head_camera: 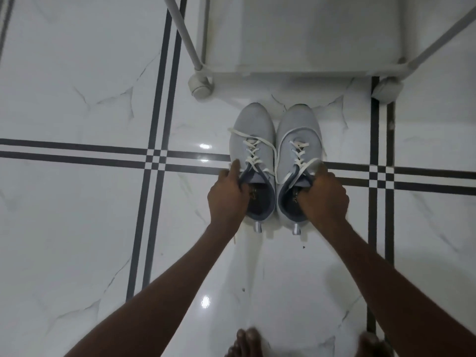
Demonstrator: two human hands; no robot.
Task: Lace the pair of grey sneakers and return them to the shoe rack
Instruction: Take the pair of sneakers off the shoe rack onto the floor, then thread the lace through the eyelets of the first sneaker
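Standing side by side on the glossy white marble-pattern floor (90, 215) with dark stripes, the two sneakers point their toes toward the white metal shoe rack on wheels (296, 34). The left hand (228, 195) has its fingers closed on the collar of the left grey fabric sneaker with white laces (253, 140). The right hand (323, 195) grips in the same way the collar of the right grey fabric sneaker (298, 132). Both sneakers are laced, with the lace ends loose, and they touch each other just before the rack.

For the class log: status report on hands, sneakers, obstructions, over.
Left hand and right hand each gripping a sneaker collar. Grey sneakers laced, untied, on floor before shoe rack. Nothing between.
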